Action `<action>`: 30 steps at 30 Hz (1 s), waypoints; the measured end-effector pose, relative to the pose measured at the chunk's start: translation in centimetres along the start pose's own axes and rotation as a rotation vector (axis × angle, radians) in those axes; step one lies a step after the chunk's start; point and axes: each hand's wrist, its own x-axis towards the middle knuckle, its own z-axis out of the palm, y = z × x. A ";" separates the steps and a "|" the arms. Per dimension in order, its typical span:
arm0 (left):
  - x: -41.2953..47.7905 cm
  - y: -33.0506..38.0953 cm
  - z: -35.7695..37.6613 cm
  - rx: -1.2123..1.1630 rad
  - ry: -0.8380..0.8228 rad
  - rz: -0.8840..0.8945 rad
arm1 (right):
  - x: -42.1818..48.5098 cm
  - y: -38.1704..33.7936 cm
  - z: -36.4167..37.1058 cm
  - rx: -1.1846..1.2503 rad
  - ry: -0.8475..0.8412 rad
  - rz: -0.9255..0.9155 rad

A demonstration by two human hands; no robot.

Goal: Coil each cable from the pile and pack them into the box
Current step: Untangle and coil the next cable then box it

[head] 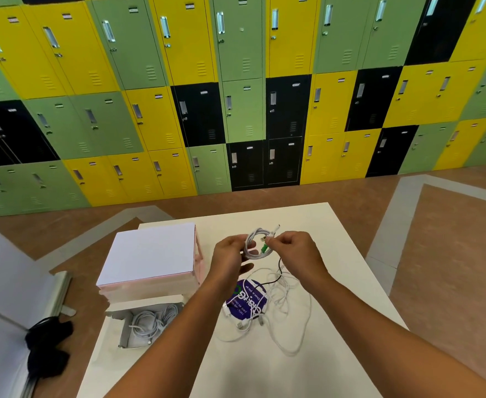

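The left hand (230, 255) and right hand (293, 251) meet above the middle of the white table (336, 254), sharing a small coiled white cable (252, 245). The left hand's fingers curl around the near-left side of the loops, thumb on top. The right hand pinches the cable's end against the coil with thumb and forefinger; something green (264, 248) sits at that pinch, possibly a tie or a plug, though blur makes it hard to tell.

Below the hands, toward the table's near edge, lies the pile of loose cables (282, 305), mostly white with one thin black lead (279, 268), tangled over a round purple printed item (246, 300).

At the table's left edge sits the open box (124, 331), already holding coiled white cables (150, 323). Just beyond it, toward the far left corner, a white-topped pink box (150, 254) stands closed.

Black fabric (46, 349) lies on the floor off the left side, and lockers (236, 81) in yellow, green and black fill the far wall.
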 end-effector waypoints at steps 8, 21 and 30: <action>0.4 0.9 0.1 0.430 -0.172 0.226 | 0.4 -0.6 -0.1 -0.243 -0.067 -0.105; 1.1 0.0 -1.0 0.144 -0.130 0.048 | 0.6 -1.0 -1.5 -0.336 -0.265 -0.279; 0.4 -0.1 -0.8 -0.304 -0.353 -0.048 | 0.6 0.0 -1.1 -0.010 -0.126 -0.298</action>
